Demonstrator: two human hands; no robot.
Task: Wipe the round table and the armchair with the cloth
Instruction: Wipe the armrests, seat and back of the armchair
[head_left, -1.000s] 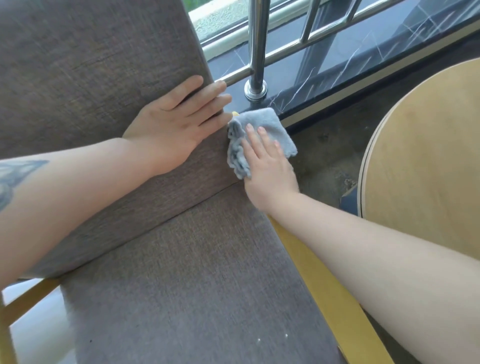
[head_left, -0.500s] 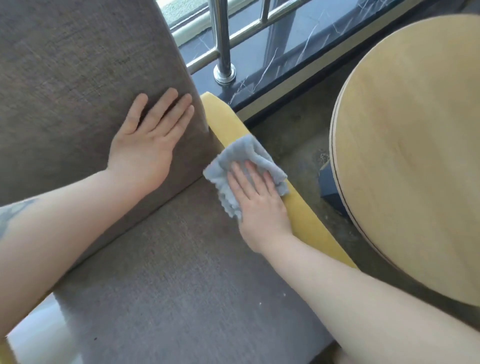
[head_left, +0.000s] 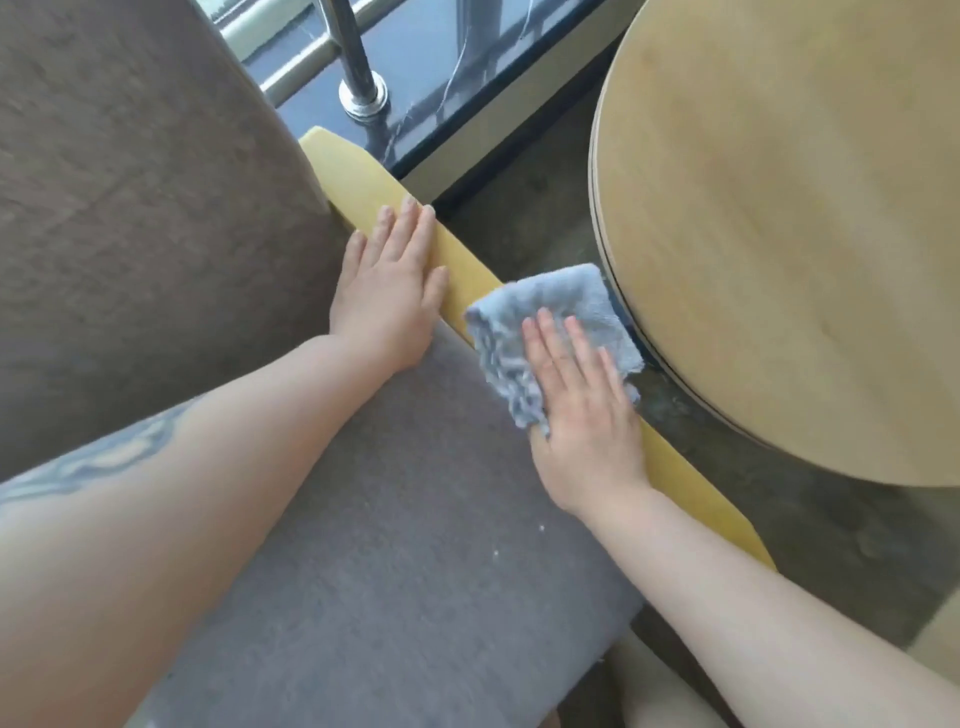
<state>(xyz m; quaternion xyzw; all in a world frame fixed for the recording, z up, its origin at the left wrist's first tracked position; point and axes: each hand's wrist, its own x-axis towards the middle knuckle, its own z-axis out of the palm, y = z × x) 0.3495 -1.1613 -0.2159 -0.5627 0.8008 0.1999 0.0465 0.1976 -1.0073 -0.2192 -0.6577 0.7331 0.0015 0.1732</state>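
Observation:
The armchair has a brown-grey fabric backrest, a grey seat cushion and a yellow wooden armrest running diagonally. My right hand presses a folded grey-blue cloth flat on the middle of the armrest, fingers straight. My left hand rests flat with straight fingers further up, across the armrest's inner edge and the seat. The round light-wood table stands at the right, its rim close to the cloth.
A steel railing post with a round base stands on a dark marble sill behind the armrest. Dark stained floor lies between chair and table. A bare knee shows at the bottom edge.
My right hand has slid the cloth down the armrest toward me. My left hand has left the backrest and now lies on the armrest above the cloth.

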